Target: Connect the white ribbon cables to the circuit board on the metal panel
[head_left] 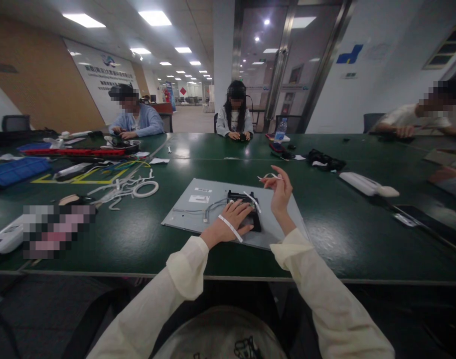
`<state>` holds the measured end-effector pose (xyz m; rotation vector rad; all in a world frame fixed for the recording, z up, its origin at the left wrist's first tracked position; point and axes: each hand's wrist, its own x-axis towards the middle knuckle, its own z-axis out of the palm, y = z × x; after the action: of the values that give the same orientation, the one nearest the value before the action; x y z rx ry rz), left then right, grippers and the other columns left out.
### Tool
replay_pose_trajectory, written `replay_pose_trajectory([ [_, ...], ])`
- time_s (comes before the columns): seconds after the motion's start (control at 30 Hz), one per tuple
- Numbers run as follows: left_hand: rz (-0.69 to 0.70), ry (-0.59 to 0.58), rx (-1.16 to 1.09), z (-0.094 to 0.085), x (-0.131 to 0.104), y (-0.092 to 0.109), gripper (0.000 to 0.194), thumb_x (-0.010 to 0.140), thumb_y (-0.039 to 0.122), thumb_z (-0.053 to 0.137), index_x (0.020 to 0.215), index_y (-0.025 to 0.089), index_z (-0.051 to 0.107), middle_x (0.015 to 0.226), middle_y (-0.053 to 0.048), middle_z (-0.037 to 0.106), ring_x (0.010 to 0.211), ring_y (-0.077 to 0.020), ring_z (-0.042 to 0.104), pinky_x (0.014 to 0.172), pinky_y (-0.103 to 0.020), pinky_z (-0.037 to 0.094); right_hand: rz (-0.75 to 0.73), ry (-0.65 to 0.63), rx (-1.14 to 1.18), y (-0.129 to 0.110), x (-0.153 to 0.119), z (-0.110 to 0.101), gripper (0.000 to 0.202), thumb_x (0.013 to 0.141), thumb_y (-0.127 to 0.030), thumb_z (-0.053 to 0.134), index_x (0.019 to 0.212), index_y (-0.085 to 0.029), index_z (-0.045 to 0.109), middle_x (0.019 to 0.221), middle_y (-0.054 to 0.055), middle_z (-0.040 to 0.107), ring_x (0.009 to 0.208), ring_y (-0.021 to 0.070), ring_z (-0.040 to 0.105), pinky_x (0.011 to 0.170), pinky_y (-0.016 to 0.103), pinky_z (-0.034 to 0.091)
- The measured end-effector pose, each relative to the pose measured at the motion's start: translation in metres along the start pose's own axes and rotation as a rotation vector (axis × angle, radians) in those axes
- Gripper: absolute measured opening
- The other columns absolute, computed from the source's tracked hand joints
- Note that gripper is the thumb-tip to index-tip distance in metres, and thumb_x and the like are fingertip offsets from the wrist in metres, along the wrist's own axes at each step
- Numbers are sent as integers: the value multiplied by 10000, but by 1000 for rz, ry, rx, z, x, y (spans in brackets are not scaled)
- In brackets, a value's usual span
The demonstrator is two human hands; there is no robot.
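A flat grey metal panel (186, 204) lies on the green table in front of me. On it sits a black plastic part (256, 222) with thin grey cables (215, 204) running off to its left. My left hand (231, 222) rests over this part, fingers stretched and spread. Across the back of that hand lies a thin white strip (230, 228), and another white strip (252, 200) sticks out above the black part. Raised over the panel's right side, my right hand (281, 192) pinches a small curled white strip (269, 177) at its fingertips.
Left on the table are a white tape ring (145, 188), tangled white strips (119, 187), a blue tray (18, 172) and a red long item (78, 151). To the right lie a white device (362, 184) and black cloth (325, 160). Several people sit around the table.
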<state>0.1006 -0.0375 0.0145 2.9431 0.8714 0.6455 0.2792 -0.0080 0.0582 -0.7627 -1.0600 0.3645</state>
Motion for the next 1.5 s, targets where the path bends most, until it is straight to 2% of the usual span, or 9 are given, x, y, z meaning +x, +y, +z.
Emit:
replay_pose_trajectory([
  [0.23,-92,32,12,8,3,1,527,845,478,406,1302,218,368,1382,-79,370,1302,-244,266,1056,-454,213,5,-25,-77,7,-1,0,338,852,-364,351,1057,-178,545,506,-49,505,614,143,603,682,305,466],
  [0.47,-202,134,63,19,0,19,544,825,483,426,1297,217,377,1343,-93,415,1273,-282,297,1041,-495,210,0,-80,-188,21,-5,0,338,861,-383,370,1027,-160,563,504,-52,500,609,142,597,669,291,454],
  [0.63,-216,122,57,17,-1,21,557,815,482,439,1297,210,371,1346,-98,407,1278,-290,280,1039,-508,199,5,-95,-274,24,-2,-6,348,857,-395,388,1034,-157,572,535,-41,525,605,136,581,653,277,444],
  [0.73,-179,86,30,13,-1,20,639,776,555,461,1300,204,363,1352,-106,395,1284,-297,262,1042,-523,181,-3,-139,-331,13,5,-24,373,860,-401,392,1101,-166,553,580,-31,556,629,139,581,681,287,442],
  [0.83,-156,56,-1,11,-1,19,692,747,616,454,1296,205,362,1361,-107,381,1287,-304,252,1039,-541,167,-21,-314,-476,-4,10,-59,365,853,-406,419,1102,-194,582,663,-10,600,729,154,591,755,305,426],
  [0.97,-147,34,-24,10,0,19,700,736,612,474,1296,207,358,1368,-103,371,1288,-304,253,1041,-540,164,18,-492,-656,-17,2,-119,351,858,-428,399,817,-212,673,902,31,658,856,183,585,845,334,390],
  [1.13,-154,31,-24,10,0,19,686,738,586,491,1292,202,364,1360,-106,378,1290,-302,251,1042,-533,171,126,-349,-609,-12,-19,-161,432,854,-472,353,814,-211,694,960,41,662,959,220,578,931,377,355],
  [1.33,-145,41,-28,8,-1,20,685,739,586,489,1290,198,367,1354,-106,388,1284,-296,263,1046,-530,167,265,-393,-625,-10,-22,-153,352,807,-462,445,752,-219,694,932,24,664,994,229,559,945,362,332],
  [1.5,-136,31,-32,8,0,19,674,749,577,485,1294,199,366,1345,-108,399,1280,-287,277,1049,-515,176,238,-209,-556,-6,-21,-145,335,766,-485,499,637,-192,597,713,18,626,733,180,566,736,306,419],
])
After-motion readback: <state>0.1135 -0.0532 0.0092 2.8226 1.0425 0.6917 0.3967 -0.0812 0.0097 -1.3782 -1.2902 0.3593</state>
